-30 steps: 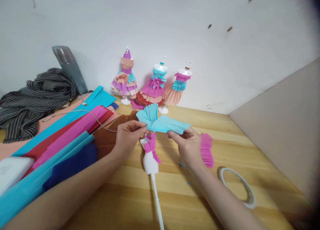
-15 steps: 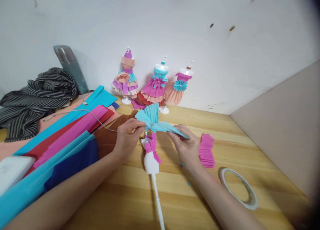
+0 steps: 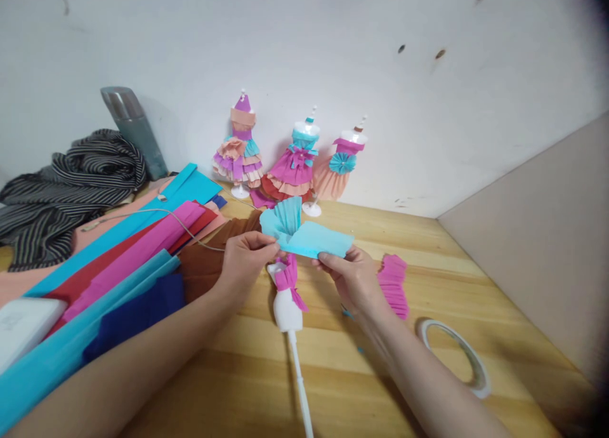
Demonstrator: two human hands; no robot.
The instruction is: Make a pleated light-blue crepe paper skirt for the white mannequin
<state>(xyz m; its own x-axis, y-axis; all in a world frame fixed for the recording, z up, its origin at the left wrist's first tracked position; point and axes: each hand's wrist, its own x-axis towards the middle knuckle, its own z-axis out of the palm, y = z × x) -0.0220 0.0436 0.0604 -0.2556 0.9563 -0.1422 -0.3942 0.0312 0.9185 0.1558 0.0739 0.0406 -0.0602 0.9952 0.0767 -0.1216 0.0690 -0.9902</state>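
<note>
A light blue strip of crepe paper (image 3: 321, 238) is stretched between my two hands above the table. Its left part is gathered into a pleated fan, while the right part lies smooth and flat. My left hand (image 3: 250, 260) pinches the gathered base between thumb and fingers. With the thumb on top, my right hand (image 3: 349, 273) grips the lower right edge of the strip. Just below the paper lies a small white mannequin (image 3: 288, 311) on a thin stand, a pink crepe paper piece (image 3: 287, 274) wrapped across its chest.
Three mannequins in paper dresses (image 3: 291, 165) stand by the wall. Crepe paper sheets (image 3: 137, 254), a striped cloth (image 3: 76, 184), a flask (image 3: 136, 133) and a white box (image 3: 28, 327) are at left. Pleated pink paper (image 3: 393, 287) and a tape roll (image 3: 431, 327) lie right.
The smooth right part of the blue strip has turned, so its broad face now shows instead of a narrow folded edge. My right hand has tilted with it; the left keeps its pinch.
</note>
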